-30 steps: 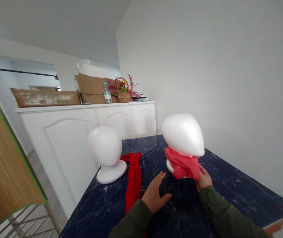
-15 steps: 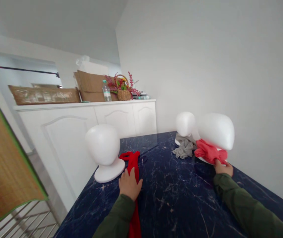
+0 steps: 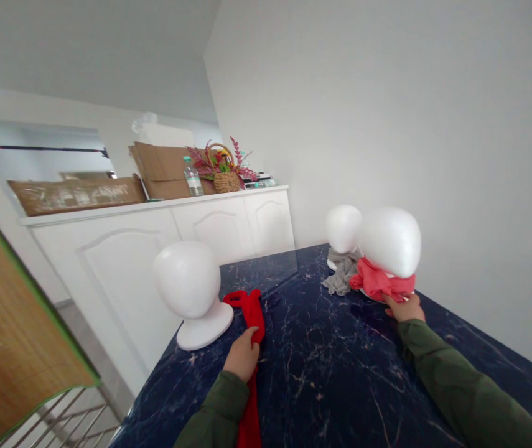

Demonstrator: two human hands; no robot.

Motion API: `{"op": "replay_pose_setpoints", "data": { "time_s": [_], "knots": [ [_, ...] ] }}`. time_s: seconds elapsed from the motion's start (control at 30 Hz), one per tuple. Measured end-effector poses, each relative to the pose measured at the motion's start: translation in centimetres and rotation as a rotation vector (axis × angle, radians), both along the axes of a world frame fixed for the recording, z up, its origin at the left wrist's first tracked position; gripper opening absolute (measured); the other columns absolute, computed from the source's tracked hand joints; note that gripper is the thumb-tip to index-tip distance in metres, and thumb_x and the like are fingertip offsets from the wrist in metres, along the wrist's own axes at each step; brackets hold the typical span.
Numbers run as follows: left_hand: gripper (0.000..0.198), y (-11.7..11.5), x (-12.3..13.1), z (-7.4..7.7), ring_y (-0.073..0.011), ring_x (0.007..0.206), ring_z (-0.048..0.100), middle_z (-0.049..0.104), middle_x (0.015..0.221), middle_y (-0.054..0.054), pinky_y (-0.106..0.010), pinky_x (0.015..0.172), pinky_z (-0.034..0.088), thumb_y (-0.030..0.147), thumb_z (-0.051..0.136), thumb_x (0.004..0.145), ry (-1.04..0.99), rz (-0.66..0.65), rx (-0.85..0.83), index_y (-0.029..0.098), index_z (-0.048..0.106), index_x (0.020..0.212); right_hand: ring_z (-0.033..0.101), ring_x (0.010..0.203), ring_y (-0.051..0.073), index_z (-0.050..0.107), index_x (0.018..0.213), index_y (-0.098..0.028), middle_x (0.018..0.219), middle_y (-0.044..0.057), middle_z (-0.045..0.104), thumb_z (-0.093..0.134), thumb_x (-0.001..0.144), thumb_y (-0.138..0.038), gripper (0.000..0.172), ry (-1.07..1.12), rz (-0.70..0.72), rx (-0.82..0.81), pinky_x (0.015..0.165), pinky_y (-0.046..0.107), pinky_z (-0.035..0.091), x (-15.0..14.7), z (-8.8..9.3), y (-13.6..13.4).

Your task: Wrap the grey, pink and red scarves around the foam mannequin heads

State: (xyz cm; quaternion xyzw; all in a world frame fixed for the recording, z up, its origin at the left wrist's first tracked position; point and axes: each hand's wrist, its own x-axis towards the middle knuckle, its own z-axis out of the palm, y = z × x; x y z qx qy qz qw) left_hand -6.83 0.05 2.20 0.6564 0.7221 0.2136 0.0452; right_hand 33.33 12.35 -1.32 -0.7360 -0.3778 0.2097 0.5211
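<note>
A long red scarf [image 3: 252,311] lies on the table, its far end looped beside a bare white foam mannequin head [image 3: 188,280]. My left hand [image 3: 243,356] has its fingers closed round the scarf midway along. At the far right, a larger foam head [image 3: 391,241] wears a pink scarf [image 3: 378,280] wrapped about its neck. My right hand [image 3: 406,308] pinches the scarf's lower edge by the head's base; whether it grips the base too is hidden. Close on its left stands another foam head [image 3: 343,228] with a grey scarf [image 3: 340,275] bunched at its neck.
The dark blue marbled table [image 3: 322,373] meets a plain wall at right. Behind it, a white cabinet [image 3: 121,261] carries cardboard boxes [image 3: 165,168], a plastic bottle [image 3: 193,177] and a flower basket [image 3: 226,182]. A metal rack with a bamboo mat [image 3: 18,323] stands at left.
My left hand has gone from lying spread on the red scarf to closing round it. The pink-scarfed head has shifted left and stands more upright, with my right hand still at its base.
</note>
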Motion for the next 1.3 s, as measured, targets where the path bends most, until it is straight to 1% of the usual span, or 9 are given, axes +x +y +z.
{"op": "replay_pose_setpoints", "data": {
  "time_s": [0.23,0.47,0.6,0.77,0.9,1.03,1.13,1.2,1.3],
  "knots": [
    [0.04,-0.4,1.3,-0.2,-0.0161,0.103,0.053,0.06,0.108,-0.008,-0.028,0.095,0.034,0.007,0.038,0.071,-0.175,-0.178,0.089,0.012,0.056,0.106,0.059,0.075,0.025,0.044,0.105,-0.011,0.087,0.015,0.059,0.062,0.057,-0.05,0.064,-0.332,0.066,-0.065,0.068,0.034,0.044,-1.4,1.5,-1.8],
    [0.04,-0.5,1.6,0.1,-0.0161,0.098,0.055,0.062,0.104,-0.006,-0.03,0.091,0.038,0.007,0.04,0.069,-0.232,-0.178,0.208,0.014,0.057,0.104,0.056,0.065,0.021,0.046,0.102,-0.012,0.069,0.006,0.056,0.051,0.068,-0.047,0.049,-0.383,0.343,-0.036,0.064,0.031,0.042,-5.6,1.7,-5.1],
    [0.041,-1.8,3.6,0.6,-0.016,0.098,0.054,0.061,0.106,-0.005,-0.03,0.091,0.038,0.008,0.039,0.071,-0.242,-0.387,0.244,0.017,0.056,0.106,0.054,0.052,0.014,0.048,0.092,-0.016,0.064,0.002,0.053,0.039,0.075,-0.056,0.045,0.284,0.881,-0.183,0.05,0.026,0.04,-14.6,2.3,-8.5],
    [0.027,-3.8,6.0,1.1,-0.015,0.074,0.057,0.065,0.082,-0.002,-0.025,0.071,0.043,0.011,0.049,0.065,-0.21,-0.584,0.161,0.019,0.061,0.088,0.058,0.068,0.012,0.054,0.078,-0.01,0.07,0.005,0.058,0.05,0.075,-0.046,0.037,1.193,1.372,-0.468,0.069,0.024,0.043,-23.5,2.4,-10.6],
    [0.012,-2.5,2.3,1.8,-0.0131,0.062,0.052,0.057,0.067,0.0,-0.024,0.06,0.041,0.022,0.044,0.075,-0.231,-0.321,0.357,0.018,0.055,0.077,0.046,0.042,0.005,0.052,0.076,-0.012,0.053,-0.002,0.051,0.053,0.075,-0.023,0.011,1.251,1.244,-0.439,0.049,0.017,0.037,-24.5,1.9,-10.3],
    [0.018,0.0,-5.0,1.3,-0.0176,0.067,0.049,0.047,0.068,0.0,-0.031,0.067,0.041,0.034,0.053,0.067,-0.218,0.372,0.801,0.018,0.046,0.072,0.027,0.03,0.001,0.047,0.071,-0.013,0.044,-0.005,0.041,0.04,0.083,-0.028,0.021,1.263,1.131,-0.637,0.036,0.013,0.022,-23.3,1.9,-10.0],
    [0.047,1.2,-9.5,0.2,-0.0244,0.084,0.049,0.047,0.083,-0.005,-0.04,0.08,0.039,0.043,0.062,0.057,-0.262,0.758,0.972,0.013,0.048,0.091,0.026,0.03,0.001,0.045,0.069,-0.013,0.043,-0.005,0.04,0.038,0.084,-0.032,0.025,1.213,1.137,-0.696,0.035,0.013,0.02,-23.1,2.3,-10.1],
    [0.074,1.7,-11.2,-0.3,-0.029,0.096,0.046,0.047,0.098,-0.012,-0.044,0.088,0.034,0.048,0.066,0.05,-0.284,0.823,1.003,0.008,0.042,0.108,0.025,0.03,0.002,0.044,0.068,-0.014,0.043,-0.005,0.04,0.037,0.084,-0.031,0.023,1.179,1.145,-0.677,0.034,0.013,0.019,-23.2,2.5,-10.3],
    [0.103,2.6,-12.1,-0.6,-0.0323,0.113,0.038,0.04,0.12,-0.019,-0.043,0.096,0.029,0.053,0.069,0.046,-0.282,0.697,0.869,0.006,0.025,0.126,0.027,0.03,0.002,0.042,0.07,-0.016,0.044,-0.005,0.041,0.038,0.083,-0.028,0.019,1.139,1.168,-0.63,0.035,0.013,0.02,-23.4,2.8,-10.6]
  ]
}}
